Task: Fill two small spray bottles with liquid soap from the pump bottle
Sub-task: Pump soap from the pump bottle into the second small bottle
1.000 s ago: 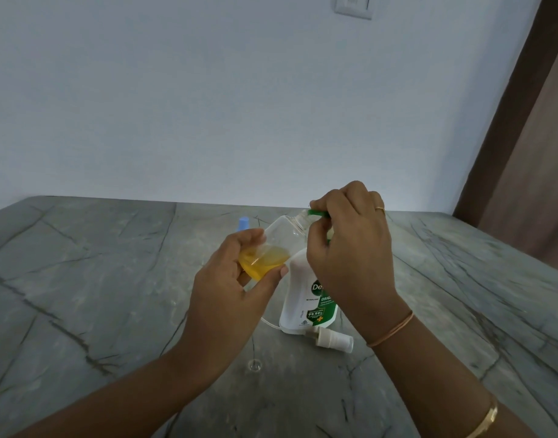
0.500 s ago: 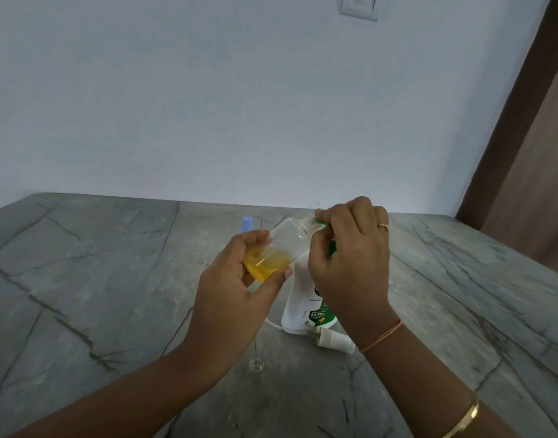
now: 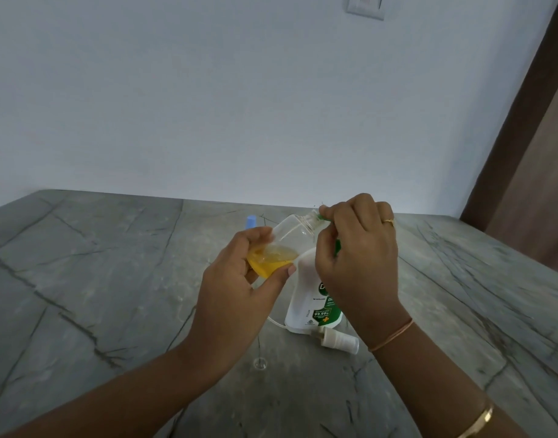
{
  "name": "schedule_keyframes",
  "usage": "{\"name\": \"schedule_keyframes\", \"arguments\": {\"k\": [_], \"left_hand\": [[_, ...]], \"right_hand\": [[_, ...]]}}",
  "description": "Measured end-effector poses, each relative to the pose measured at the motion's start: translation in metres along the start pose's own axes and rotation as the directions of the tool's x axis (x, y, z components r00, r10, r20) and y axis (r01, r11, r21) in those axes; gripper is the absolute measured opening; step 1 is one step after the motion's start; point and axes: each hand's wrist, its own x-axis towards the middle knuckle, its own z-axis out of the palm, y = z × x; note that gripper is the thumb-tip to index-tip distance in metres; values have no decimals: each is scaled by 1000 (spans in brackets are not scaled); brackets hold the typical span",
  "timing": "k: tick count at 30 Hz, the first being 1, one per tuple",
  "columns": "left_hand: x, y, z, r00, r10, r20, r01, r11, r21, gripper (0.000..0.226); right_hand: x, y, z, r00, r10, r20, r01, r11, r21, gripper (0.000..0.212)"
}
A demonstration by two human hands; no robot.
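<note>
Near the middle of the frame, the left hand [image 3: 236, 292] holds a small bottle [image 3: 292, 230] in the air, fingers curled round its lower half. It is tilted, with its open neck pointing to the upper right. Yellow soap [image 3: 271, 260] pools in its low corner (well under half full, I judge). The right hand [image 3: 356, 248] is curled over the top of the pump bottle [image 3: 306, 298], which stands on the surface [image 3: 113, 279]. Its fingers pinch the green spout [image 3: 320, 218] right at the small bottle's neck.

The neck is narrow, so a spout that drifts off it would send soap down the outside, over the fingers and onto the surface. Soapy fingers would then grip poorly. Tilting the small bottle further could let the pooled soap run back out. A sideways push on the pump could rock the pump bottle. The right wrist is close above the loose spray head [image 3: 337, 338] and could knock it away.

Counted:
- Hands: two.
- Pump bottle: one.
- Small bottle: one clearly seen.
- Spray head with its thin tube: one, lying just below the pump bottle.
- Small clear ring or cap [image 3: 259, 363]: one, lower centre.
- Blue piece [image 3: 250, 221]: one, behind the left hand (whether it belongs to the second bottle, I cannot tell).
</note>
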Motion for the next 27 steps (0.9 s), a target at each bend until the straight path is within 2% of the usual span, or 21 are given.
{"name": "schedule_keyframes", "arguments": {"k": [5,15,20,27], "left_hand": [[-1,-1,1,1000,-13,4,13,999,49,55],[0,0,1,1000,4,4,-4,1000,19,47],[-1,0,1,1000,-3,6,3,1000,10,47],[-1,-2,1,1000,-4,12,4,1000,25,49]], "right_hand": [[-3,-1,1,1000,-4,3,4,1000,-8,25],[11,-1,-8,998,-32,58,34,999,-37,30],[1,-1,-1,1000,-3,13,3,1000,3,22],[-3,-2,1,1000,18,24,-18,1000,17,22]]}}
